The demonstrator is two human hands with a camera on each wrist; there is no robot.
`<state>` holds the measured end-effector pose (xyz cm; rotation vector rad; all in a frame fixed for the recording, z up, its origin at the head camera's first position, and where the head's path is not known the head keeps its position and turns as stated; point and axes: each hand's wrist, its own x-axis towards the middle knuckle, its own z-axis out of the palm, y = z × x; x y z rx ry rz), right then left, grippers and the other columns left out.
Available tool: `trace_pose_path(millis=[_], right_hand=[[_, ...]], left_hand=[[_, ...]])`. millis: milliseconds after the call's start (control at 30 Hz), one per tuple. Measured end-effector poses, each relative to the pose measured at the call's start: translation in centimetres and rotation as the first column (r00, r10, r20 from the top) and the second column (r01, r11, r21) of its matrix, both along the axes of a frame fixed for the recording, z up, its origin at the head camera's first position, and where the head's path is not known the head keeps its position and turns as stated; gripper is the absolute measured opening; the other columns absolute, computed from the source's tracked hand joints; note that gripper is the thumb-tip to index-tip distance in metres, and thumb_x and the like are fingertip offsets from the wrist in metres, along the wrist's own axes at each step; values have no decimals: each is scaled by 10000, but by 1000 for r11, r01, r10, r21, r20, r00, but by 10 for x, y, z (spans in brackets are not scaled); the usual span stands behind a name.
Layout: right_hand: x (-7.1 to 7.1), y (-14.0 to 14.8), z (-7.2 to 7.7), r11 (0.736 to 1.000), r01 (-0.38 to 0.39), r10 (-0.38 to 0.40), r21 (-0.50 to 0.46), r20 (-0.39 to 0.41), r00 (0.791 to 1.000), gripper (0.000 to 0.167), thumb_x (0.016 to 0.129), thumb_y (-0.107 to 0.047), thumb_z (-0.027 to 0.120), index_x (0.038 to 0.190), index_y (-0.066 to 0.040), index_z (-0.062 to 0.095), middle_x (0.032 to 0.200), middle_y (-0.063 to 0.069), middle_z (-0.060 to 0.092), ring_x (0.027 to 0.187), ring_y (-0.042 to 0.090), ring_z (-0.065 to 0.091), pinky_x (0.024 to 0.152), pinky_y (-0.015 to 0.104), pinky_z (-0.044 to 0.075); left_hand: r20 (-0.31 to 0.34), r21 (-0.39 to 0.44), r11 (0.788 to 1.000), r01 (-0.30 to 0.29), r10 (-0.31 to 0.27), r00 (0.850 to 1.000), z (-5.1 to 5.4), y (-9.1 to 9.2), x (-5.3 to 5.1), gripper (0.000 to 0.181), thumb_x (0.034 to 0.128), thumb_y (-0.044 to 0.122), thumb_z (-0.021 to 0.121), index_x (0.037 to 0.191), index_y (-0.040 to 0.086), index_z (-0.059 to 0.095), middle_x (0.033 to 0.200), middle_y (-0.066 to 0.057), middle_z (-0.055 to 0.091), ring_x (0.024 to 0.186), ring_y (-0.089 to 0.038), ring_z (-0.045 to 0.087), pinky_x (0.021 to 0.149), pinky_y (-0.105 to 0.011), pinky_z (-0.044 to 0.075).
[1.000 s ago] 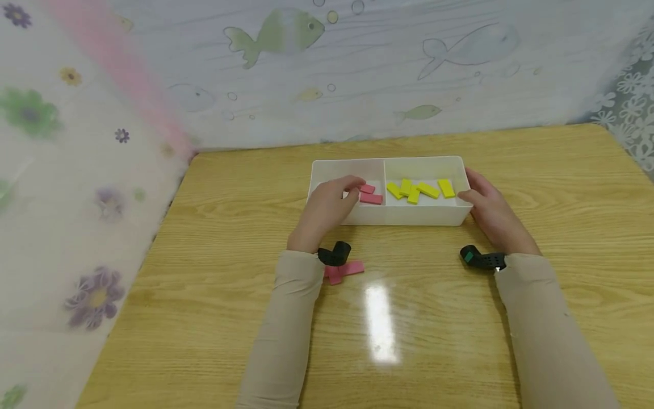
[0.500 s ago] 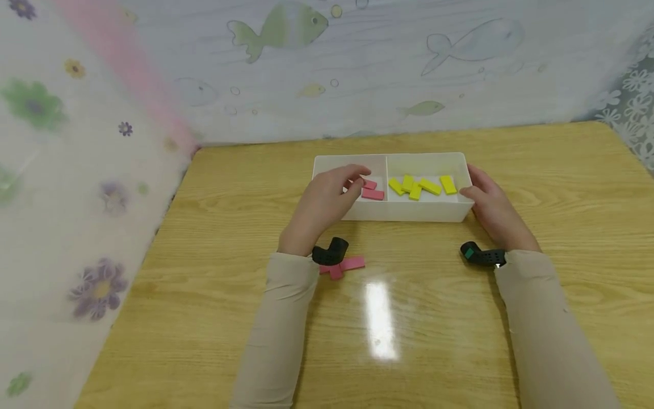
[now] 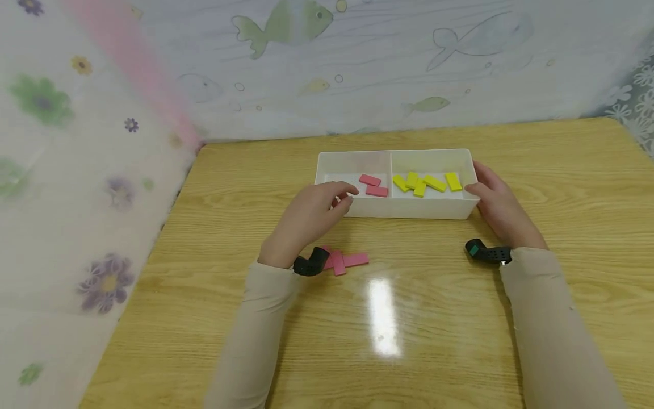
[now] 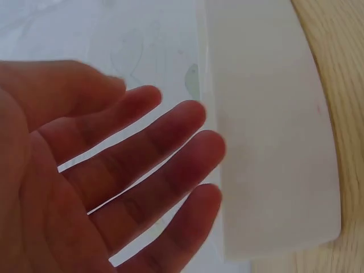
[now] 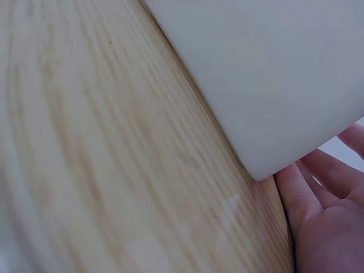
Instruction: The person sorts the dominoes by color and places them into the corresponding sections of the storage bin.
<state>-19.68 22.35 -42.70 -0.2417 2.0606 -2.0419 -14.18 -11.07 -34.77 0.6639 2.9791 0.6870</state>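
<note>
A white two-compartment box stands on the table. Two pink blocks lie in its left compartment, partly screened by my left hand, and several yellow blocks lie in the right one. My left hand hovers at the box's front left rim, fingers loosely bent and holding nothing; the left wrist view shows its fingers spread beside the wall. At the right end, my right hand grips the box, thumb over the rim and fingers along the outside. Several pink blocks lie on the table near my left wrist.
The wooden table reaches back to a wall covering printed with fish. A flowered covering runs along the left side. Black camera mounts sit on both wrists.
My left hand has drawn back from over the left compartment, leftward and toward me, uncovering more of the pink blocks. The right hand keeps its hold on the box.
</note>
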Motion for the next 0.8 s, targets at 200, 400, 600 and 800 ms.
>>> trace_pose_path(millis=[200,400,600,800], right_hand=[[0,1,1,1000,-2,2,6,5,1000,588,945,-150,396,1446,-191,91,1490,-28,36,1339,142,46,1062,386,86],[0,1,0,1000,-7,7,-23,-4,1000,589,944,-140,403,1446,-183,97,1490,-19,43,1338,139,51,1065,362,96],[-1,1,0,1000,-1,1,5,10,1000,588,946,-165,406,1445,-199,98,1490,-33,41,1337,132,52,1063,381,88],[-1,1,0,1000,-1,1,-15,13,1000,589,944,-142,406,1445,-201,103,1488,-38,42,1336,126,48,1066,361,91]], left_hand=[[53,-102,994,45,-39,998,-3,-3,6,286,918,327,439,1132,221,597,903,119,586,716,-34,499,635,-221,412],[151,-142,983,114,-92,984,-8,1,7,281,888,346,503,1123,218,588,904,118,578,736,-21,513,659,-216,421],[288,-158,965,207,-156,945,-15,11,9,355,838,380,577,1130,178,580,903,92,581,811,-42,524,737,-232,424],[367,-207,951,230,-142,919,-23,19,13,391,810,390,611,1139,185,560,860,101,564,768,-52,519,729,-230,420]])
